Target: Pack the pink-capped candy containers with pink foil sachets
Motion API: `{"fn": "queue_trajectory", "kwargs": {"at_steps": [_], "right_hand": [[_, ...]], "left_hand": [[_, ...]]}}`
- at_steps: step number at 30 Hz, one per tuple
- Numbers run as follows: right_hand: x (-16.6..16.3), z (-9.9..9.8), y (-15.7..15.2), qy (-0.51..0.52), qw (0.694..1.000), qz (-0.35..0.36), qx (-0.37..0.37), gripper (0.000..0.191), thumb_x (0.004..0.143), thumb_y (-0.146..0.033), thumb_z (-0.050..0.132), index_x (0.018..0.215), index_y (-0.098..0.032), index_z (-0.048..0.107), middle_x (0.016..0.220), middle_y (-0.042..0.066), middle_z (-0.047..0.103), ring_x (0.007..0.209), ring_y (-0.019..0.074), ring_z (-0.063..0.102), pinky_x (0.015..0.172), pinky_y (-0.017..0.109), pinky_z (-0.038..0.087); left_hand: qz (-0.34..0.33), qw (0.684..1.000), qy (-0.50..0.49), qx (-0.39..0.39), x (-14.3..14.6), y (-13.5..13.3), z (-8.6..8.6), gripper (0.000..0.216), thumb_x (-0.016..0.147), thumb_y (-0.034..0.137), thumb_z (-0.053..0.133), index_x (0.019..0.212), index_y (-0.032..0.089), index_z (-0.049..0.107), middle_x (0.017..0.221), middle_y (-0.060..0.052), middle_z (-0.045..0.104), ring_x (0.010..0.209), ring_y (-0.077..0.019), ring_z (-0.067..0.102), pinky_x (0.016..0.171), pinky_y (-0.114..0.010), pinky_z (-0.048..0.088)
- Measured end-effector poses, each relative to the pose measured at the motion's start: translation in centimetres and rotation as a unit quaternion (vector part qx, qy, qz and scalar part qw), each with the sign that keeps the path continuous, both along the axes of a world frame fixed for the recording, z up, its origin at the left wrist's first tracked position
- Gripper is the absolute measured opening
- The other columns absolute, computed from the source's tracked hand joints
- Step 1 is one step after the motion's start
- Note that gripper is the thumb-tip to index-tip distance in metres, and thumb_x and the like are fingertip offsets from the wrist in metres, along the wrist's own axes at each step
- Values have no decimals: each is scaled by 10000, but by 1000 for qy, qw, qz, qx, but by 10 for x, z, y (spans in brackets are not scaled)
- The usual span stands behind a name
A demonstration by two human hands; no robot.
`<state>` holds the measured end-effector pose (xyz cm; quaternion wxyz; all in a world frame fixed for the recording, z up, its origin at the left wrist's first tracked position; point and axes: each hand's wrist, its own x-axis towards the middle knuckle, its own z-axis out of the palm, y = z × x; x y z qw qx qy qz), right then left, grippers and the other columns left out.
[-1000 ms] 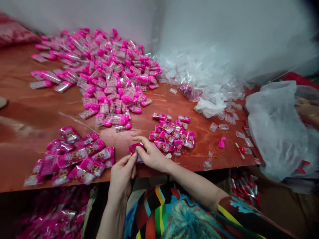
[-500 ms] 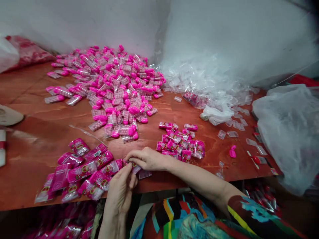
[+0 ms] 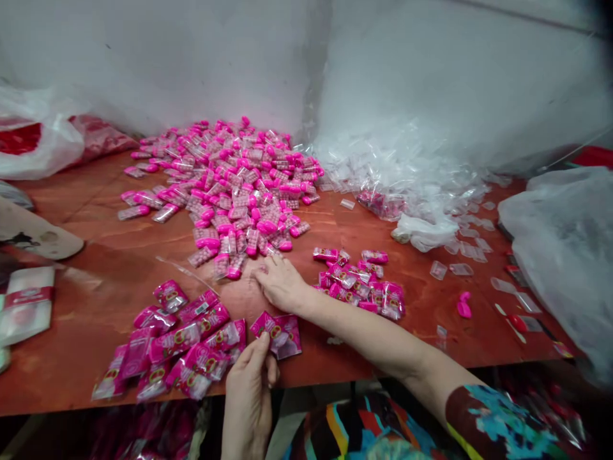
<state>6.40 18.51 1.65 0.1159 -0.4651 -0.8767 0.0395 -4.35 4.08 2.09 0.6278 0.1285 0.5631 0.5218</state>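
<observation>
A pink printed sachet (image 3: 282, 332) lies at the front edge of the red-brown table (image 3: 96, 255), and my left hand (image 3: 251, 393) pinches its near corner between thumb and fingers. My right hand (image 3: 282, 284) lies further out on the table. Its fingers are stretched toward the near edge of a big heap of pink-capped clear tubes (image 3: 230, 185), and the fingertips touch the closest ones. I see nothing held in the right hand.
A pile of filled pink sachets (image 3: 177, 342) lies front left, a smaller one (image 3: 359, 281) to the right of my right hand. Clear empty wrappers (image 3: 407, 166) heap against the wall. Plastic bags sit far right (image 3: 565, 255) and far left (image 3: 43, 147). A loose pink cap (image 3: 463, 306) lies right.
My right hand let go of the sachet and reached forward to the tube heap. My left hand kept the sachet near the table edge. The view tilted up.
</observation>
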Motion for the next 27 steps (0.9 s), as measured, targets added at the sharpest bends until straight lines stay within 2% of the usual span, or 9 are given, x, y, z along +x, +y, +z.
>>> {"fn": "queue_trajectory", "kwargs": {"at_steps": [3,6,9,12,14,17,22,24,27], "right_hand": [[31,25,-22,85,995,18,-52,322,876,-105,560,1195,-83,595,1210,189,586,1158,284,497,1013,457,447],[60,51,-54,186,959,106,-184,398,827,-97,574,1225,-108,568,1136,120,630,1062,226,559,958,372,490],[74,52,-90,291,897,123,-309,445,825,-150,627,1264,-173,559,1162,85,637,1034,197,598,927,344,508],[70,28,-120,492,786,12,-373,532,809,-221,705,1307,-197,520,1244,94,616,1073,187,622,952,353,511],[61,12,-136,599,700,-87,-380,541,790,-314,761,1268,-189,543,1196,91,641,1065,190,638,958,358,511],[50,0,-153,654,638,-187,-362,415,851,-520,699,1081,-178,653,1042,68,694,992,205,659,913,347,522],[63,3,-161,763,509,-222,-331,406,789,-572,747,863,-183,657,782,13,663,742,169,636,738,292,520],[75,5,-162,788,475,-215,-328,396,766,-546,772,817,-184,618,704,-2,617,667,158,618,663,275,501],[86,3,-167,778,465,-212,-366,430,753,-566,771,830,-183,590,644,-23,561,549,124,573,521,222,419]], "left_hand": [[34,999,3,21,-2,0,6,462,524,458,939,579,148,601,471,60,485,447,-49,406,446,-169,339],[34,999,-13,27,0,2,12,461,482,473,949,645,149,664,550,22,587,525,-111,541,448,-198,395],[-22,999,-41,23,8,-1,15,462,475,447,953,727,132,727,641,-20,662,558,-137,583,437,-215,417],[-23,998,-52,28,20,-11,13,419,507,412,949,740,130,743,665,-28,675,561,-131,587,437,-207,422],[-9,998,-57,29,28,-20,10,403,530,393,945,780,137,760,716,-39,697,605,-144,613,459,-211,447],[-17,997,-68,14,38,-30,7,419,531,408,941,804,136,776,763,-58,710,584,-142,600,440,-223,442],[0,999,-12,37,46,-31,6,466,419,431,959,717,129,767,745,-87,709,563,-183,625,377,-237,402],[36,998,26,52,47,-32,4,493,386,461,961,705,141,763,698,-79,700,532,-180,620,349,-218,356],[41,997,53,43,51,-36,-6,531,400,591,930,585,150,698,472,-35,582,360,-106,468,324,-196,280]]}}
